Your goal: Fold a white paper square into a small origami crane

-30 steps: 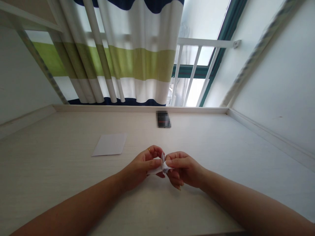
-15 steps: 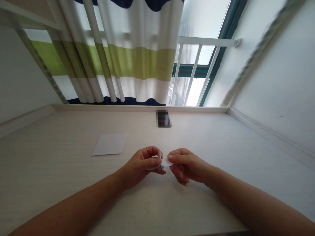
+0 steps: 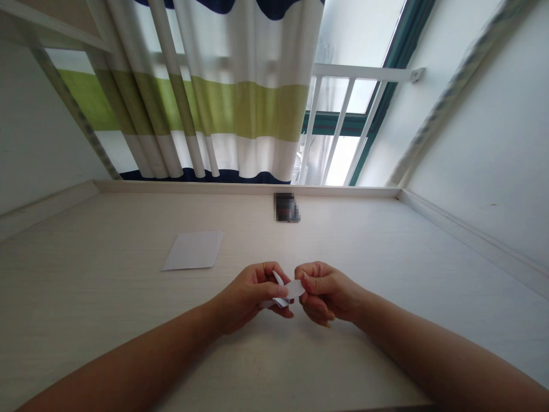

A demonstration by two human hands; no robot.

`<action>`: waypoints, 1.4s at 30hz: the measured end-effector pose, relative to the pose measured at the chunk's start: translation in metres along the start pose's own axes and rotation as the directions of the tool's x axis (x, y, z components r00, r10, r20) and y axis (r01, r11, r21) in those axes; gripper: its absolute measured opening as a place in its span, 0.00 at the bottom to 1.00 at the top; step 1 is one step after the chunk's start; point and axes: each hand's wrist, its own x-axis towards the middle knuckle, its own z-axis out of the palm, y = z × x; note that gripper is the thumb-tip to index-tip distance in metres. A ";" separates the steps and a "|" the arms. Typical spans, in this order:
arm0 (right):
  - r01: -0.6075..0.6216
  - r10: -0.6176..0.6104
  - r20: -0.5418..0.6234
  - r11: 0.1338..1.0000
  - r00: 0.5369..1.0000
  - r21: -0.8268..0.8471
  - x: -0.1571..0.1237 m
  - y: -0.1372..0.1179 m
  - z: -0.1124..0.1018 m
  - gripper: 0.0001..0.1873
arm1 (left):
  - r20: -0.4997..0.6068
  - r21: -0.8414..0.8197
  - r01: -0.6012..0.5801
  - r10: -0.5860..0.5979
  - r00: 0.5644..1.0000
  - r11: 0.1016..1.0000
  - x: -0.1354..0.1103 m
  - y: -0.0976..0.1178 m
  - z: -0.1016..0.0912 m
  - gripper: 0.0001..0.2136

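A small folded piece of white paper [image 3: 286, 290] is held just above the pale wooden table [image 3: 107, 320], between both of my hands. My left hand [image 3: 251, 294] pinches its left side with thumb and fingers curled; a gold ring shows on one finger. My right hand [image 3: 323, 292] pinches a flap on its right side between thumb and forefinger. The hands almost touch. Most of the paper is hidden by my fingers.
A flat white sheet of paper [image 3: 193, 250] lies on the table to the left, beyond my hands. A small dark blurred object [image 3: 286, 207] sits near the far edge. Behind it hang a striped curtain [image 3: 223, 91] and a window with white bars [image 3: 338, 131].
My right hand has drawn a flap of the paper out to the right, then both hands have sunk slightly. The folded piece has turned a little in my left hand.
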 end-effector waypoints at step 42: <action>0.177 -0.640 0.262 -0.195 0.722 -0.965 -0.007 -0.009 0.012 0.11 | -0.212 0.097 -0.039 0.059 0.975 0.995 0.002 -0.004 0.002 0.07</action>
